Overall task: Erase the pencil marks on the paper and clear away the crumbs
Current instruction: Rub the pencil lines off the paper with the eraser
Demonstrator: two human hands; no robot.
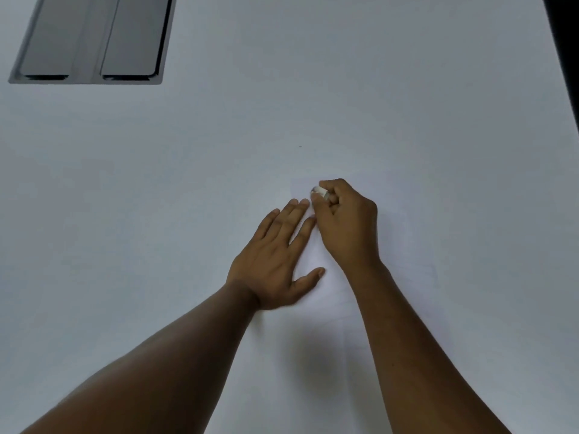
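A white sheet of paper (401,245) lies on the white table, its edges barely visible against the surface. My left hand (275,258) lies flat on the paper with its fingers straight and spread, pressing it down. Just to its right, my right hand (344,220) pinches a small white eraser (319,191) between thumb and fingers, with the eraser's tip down on the paper. Pencil marks and crumbs are too faint to make out, apart from one tiny dark speck (300,146) further back on the table.
A grey metal cable hatch with two flaps (91,42) is set into the table at the back left. The table's right edge (560,73) runs along a dark strip at the far right.
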